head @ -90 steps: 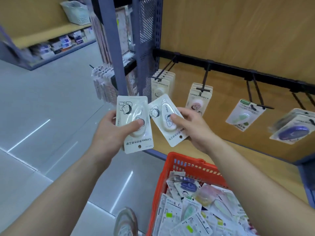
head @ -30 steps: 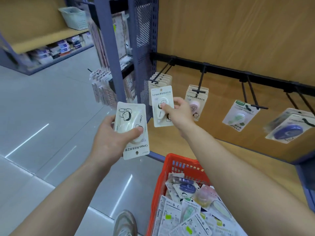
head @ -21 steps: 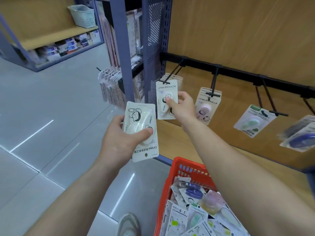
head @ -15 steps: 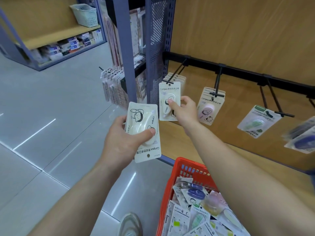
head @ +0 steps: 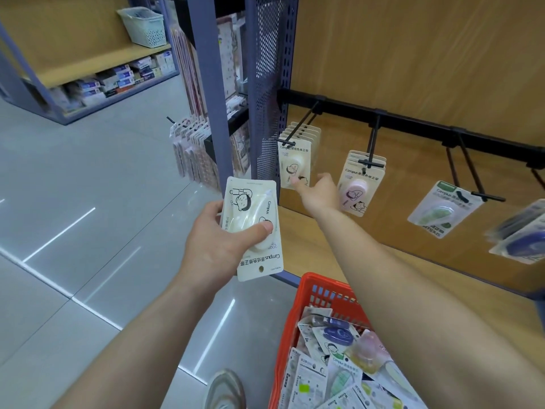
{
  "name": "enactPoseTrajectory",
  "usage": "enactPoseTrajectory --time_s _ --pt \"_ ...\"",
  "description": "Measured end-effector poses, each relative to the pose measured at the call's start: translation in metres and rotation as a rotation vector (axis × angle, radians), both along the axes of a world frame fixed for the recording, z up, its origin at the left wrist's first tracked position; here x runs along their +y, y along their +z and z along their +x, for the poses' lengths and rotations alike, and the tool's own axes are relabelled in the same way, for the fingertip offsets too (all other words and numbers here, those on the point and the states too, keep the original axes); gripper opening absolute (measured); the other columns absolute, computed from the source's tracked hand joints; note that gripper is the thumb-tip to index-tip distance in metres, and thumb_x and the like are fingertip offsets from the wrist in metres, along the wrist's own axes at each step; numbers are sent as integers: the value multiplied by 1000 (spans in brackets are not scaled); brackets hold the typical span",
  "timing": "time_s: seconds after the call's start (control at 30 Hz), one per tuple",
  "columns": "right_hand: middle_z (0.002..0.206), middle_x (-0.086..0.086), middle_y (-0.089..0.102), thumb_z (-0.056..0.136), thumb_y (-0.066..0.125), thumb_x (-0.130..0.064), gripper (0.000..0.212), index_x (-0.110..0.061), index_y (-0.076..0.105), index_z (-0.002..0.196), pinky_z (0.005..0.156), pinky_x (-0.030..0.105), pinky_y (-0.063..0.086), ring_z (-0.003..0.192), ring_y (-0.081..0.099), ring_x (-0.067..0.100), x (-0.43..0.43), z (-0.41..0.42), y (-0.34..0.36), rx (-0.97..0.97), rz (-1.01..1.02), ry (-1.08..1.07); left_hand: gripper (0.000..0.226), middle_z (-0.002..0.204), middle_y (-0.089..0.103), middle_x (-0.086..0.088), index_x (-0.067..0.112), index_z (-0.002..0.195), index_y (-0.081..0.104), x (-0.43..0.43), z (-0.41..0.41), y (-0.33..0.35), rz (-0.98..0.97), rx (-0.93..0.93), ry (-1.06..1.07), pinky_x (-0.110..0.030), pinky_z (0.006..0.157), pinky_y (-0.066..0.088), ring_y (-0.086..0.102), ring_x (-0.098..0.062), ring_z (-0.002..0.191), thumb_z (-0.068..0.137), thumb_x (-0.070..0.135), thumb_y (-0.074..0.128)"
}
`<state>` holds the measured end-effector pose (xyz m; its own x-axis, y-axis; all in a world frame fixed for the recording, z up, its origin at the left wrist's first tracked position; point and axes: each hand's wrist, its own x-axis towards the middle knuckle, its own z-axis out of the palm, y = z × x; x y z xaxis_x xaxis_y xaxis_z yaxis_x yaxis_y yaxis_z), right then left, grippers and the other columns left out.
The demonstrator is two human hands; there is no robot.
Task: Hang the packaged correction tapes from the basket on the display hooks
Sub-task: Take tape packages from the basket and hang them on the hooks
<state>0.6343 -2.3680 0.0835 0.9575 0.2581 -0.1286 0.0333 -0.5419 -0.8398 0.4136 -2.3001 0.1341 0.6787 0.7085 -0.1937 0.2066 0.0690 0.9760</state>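
Note:
My left hand [head: 218, 243] grips a cream correction tape package [head: 253, 228], held upside down in front of the shelf. My right hand [head: 320, 193] reaches to the leftmost display hook [head: 298, 125], where a second cream package [head: 295, 160] hangs at the front of a stack; my fingertips pinch its lower edge. The red basket [head: 312, 290] sits low at the right, under my right forearm, with several mixed packaged tapes [head: 333, 364] inside.
A black rail [head: 413, 122] carries more hooks with pink packs [head: 359, 184], a green pack [head: 439, 208] and purple packs [head: 525, 237]. A blue perforated post [head: 265, 84] stands just left of the first hook. My shoe [head: 225, 391] is on the tiled floor.
My right hand turned its package upright, carried it up to the leftmost hook and slid it on. My left hand kept its package and barely moved.

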Motion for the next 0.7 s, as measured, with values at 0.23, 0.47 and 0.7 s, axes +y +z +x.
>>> enactPoseTrajectory --time_s 0.23,0.47,0.7 --pt "94 7 76 103 57 -29 17 -15 67 103 68 32 55 78 70 20 -87 -95 30 257 370 315 52 105 73 9 24 119 61 -16 7 -1 -58 -7 -70 -25 47 54 75 -7 75 75 24 89" --pt "100 19 75 90 76 -27 31 -14 61 115 78 36 58 86 75 20 -133 -124 39 292 429 328 49 107 77 2 17 121 65 -52 17 3 -39 -2 -217 -26 52 56 77 -14 81 78 32 85" --pt "99 9 79 94 71 -23 33 -7 61 122 62 27 57 82 76 21 -172 -125 54 336 520 210 82 112 77 4 23 127 64 -77 26 10 -25 -31 -347 -49 94 58 75 -20 102 57 58 88"
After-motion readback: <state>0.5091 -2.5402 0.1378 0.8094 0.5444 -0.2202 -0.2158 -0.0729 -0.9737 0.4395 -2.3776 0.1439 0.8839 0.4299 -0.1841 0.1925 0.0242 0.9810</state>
